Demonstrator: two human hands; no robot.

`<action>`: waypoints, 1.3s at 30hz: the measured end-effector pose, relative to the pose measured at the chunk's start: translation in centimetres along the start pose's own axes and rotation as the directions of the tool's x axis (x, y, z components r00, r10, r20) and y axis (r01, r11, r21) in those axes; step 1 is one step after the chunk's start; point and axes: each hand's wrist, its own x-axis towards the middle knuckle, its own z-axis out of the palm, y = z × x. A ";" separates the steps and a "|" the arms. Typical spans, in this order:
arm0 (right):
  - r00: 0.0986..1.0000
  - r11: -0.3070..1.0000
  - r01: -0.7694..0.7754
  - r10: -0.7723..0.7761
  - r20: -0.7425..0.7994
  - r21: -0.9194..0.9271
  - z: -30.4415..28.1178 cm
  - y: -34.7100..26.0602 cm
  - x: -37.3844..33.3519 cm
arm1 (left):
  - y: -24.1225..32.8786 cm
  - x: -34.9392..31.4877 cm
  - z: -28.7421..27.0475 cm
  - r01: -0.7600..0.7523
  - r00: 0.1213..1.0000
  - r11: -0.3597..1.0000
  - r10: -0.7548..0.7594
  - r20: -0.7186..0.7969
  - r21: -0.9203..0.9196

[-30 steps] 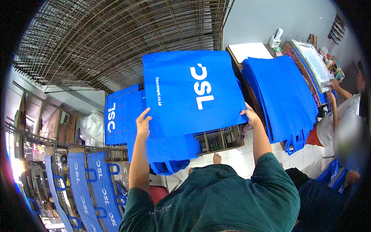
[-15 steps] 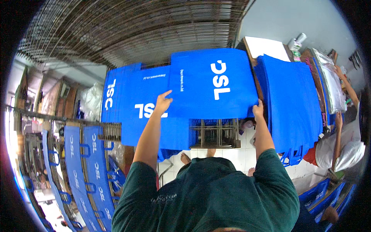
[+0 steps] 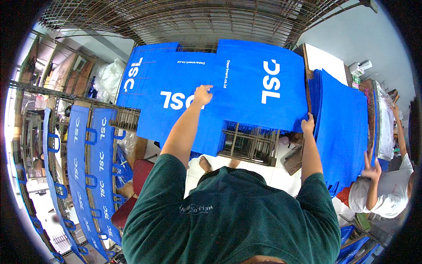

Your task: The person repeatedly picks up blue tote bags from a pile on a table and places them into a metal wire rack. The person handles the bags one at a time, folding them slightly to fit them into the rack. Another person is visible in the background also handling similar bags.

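Observation:
A blue fabric sheet [image 3: 250, 101] with white print lies flat across a wire rack. My right hand [image 3: 308, 124] grips its lower right corner, fingers closed on the edge. My left hand [image 3: 203, 94] is closed at the left edge of this sheet, thumb and forefinger close together; the fabric between them is hard to make out. Beneath and to the left lie another printed blue sheet [image 3: 176, 79] and a farther one [image 3: 127, 94] at the far left.
A pile of blue fabric [image 3: 343, 127] stands at my right, with a white board [image 3: 324, 64] behind it. A co-worker's raised hand [image 3: 372, 169] is beyond. Wire racks [image 3: 250, 141] show below the sheets. Blue printed bags [image 3: 103, 163] hang at left beside a red chair [image 3: 136, 189].
The view has shifted, so the sheets sit higher and farther right. Both my hands stay at the sheet's edges; my left forefinger is less extended. The co-worker's nearer hand has lifted, fingers apart.

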 end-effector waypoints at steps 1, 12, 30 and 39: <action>0.999 1.000 -0.014 0.013 0.036 0.009 0.3 0.4 0.0 | 0.2 -0.2 -0.1 0.026 1.000 1.000 -0.026 -0.017 0.007; 0.999 0.999 -0.022 0.020 0.049 0.032 1.3 1.1 0.0 | -0.6 0.3 -0.1 0.004 0.998 1.000 -0.003 -0.061 0.010; 0.994 0.992 -0.092 0.096 0.050 -0.083 0.4 -0.6 -1.0 | -1.8 1.4 1.0 -0.004 0.998 1.000 0.005 -0.067 0.010; 0.993 0.977 -0.098 0.108 0.040 -0.188 -1.2 -3.2 -1.9 | -0.8 0.5 0.6 0.017 0.997 0.998 -0.022 -0.079 -0.066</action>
